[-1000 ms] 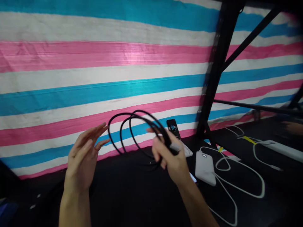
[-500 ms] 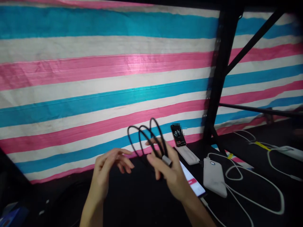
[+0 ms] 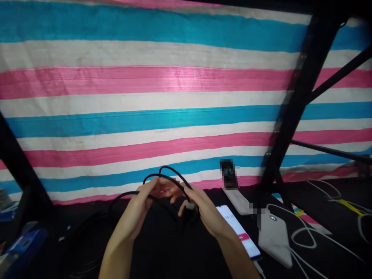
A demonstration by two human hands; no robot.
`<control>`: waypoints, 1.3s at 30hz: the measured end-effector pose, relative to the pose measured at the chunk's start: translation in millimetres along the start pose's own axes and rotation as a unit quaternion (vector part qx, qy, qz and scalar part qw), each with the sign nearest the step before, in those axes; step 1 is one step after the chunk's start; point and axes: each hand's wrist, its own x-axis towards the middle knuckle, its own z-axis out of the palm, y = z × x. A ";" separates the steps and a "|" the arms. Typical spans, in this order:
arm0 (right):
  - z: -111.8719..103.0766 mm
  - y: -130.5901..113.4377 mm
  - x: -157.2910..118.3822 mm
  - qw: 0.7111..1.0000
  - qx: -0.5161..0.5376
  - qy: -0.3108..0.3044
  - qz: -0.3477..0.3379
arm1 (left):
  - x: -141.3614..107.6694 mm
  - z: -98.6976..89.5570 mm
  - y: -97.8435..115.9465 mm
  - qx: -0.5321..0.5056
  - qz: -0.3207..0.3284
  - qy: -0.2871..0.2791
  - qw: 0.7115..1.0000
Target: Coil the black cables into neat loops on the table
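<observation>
A black cable hangs in loose loops between my two hands over the dark surface. My right hand is closed round part of it, with a grey metallic connector at its fingers. My left hand has its fingers curled at the loops, and one length of cable passes over its wrist. Both hands' fingertips come near each other behind the loops. Right of my right hand lies a lit phone.
A white power bank with white cables lies at the right, near a propped phone on a white block. Coiled black cable and a blue box are at the left. A black metal frame stands before striped sheeting.
My left hand has moved in to the cable loops, which now spread lower and wider across both hands. The view has shifted left.
</observation>
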 end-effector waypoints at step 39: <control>15.3 -21.7 -22.4 0.965 -0.259 -0.025 0.026 | -10.4 11.7 -3.6 0.425 0.325 0.026 0.844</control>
